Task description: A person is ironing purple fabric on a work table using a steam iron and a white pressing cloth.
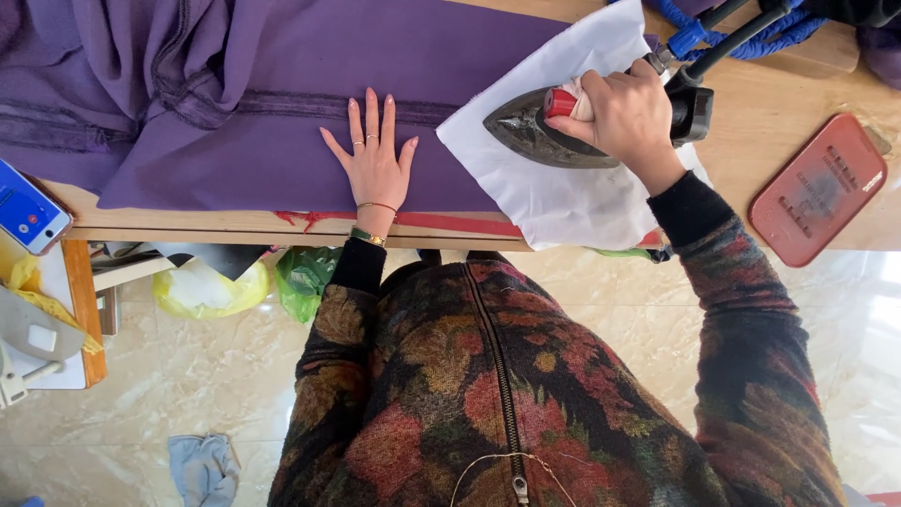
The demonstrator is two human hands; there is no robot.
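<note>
A purple garment (244,84) lies spread across a wooden table (770,103), with a stitched seam running left to right. My left hand (373,155) rests flat on the purple cloth, fingers spread, holding nothing. A white pressing cloth (554,192) covers the garment's right end. On it stands a dark metal iron (530,131), its tip pointing left. My right hand (624,117) grips the iron's handle, which is wrapped in red and white cloth.
A red flat iron rest (821,188) lies on the table at right. Blue hose and black tubing (741,33) lead off from the iron's back. A phone (28,208) sits at the table's left edge. Yellow and green bags (244,282) hang under the table above a tiled floor.
</note>
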